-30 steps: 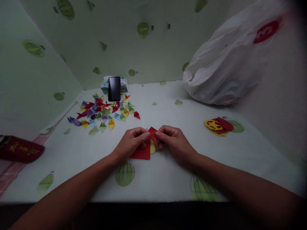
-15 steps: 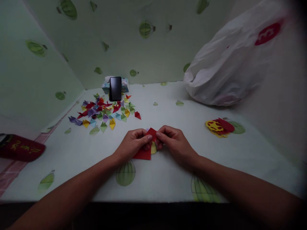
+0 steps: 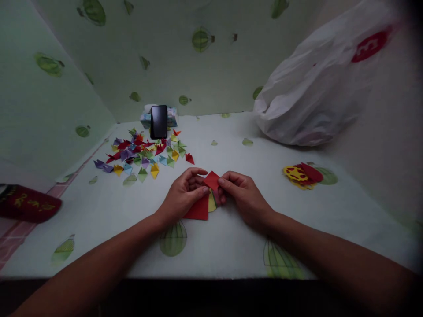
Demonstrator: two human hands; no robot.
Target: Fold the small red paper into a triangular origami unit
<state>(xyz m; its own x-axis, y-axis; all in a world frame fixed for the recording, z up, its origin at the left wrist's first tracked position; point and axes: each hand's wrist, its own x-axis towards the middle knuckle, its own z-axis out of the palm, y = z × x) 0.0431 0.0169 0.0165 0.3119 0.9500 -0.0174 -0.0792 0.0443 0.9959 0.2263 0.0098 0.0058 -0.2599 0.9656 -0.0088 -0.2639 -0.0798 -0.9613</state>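
A small red square of folded origami paper [image 3: 211, 179] is held up over the table, one corner pointing away from me. My right hand [image 3: 243, 191] pinches its right corner between thumb and fingers. At its lower left edge rests the thumb of my left hand [image 3: 185, 191]; the left index finger is lifted off, and the other fingers curl near the left corner, their grip partly hidden. Beneath my hands lie a larger red paper sheet [image 3: 198, 210] and a yellow paper piece [image 3: 212, 202] with a dark green edge, both partly covered.
Many folded paper pieces [image 3: 142, 154] in several colours are heaped at the back left. Behind them a phone [image 3: 159, 122] leans on a tissue box [image 3: 172, 117]. A red can [image 3: 29, 203] lies left, yellow and red cutouts [image 3: 297, 174] right, below a white plastic bag [image 3: 304, 97].
My left index finger has lifted and spread away from the small red paper. The paper has shifted slightly right and away from me, with the right hand still on it.
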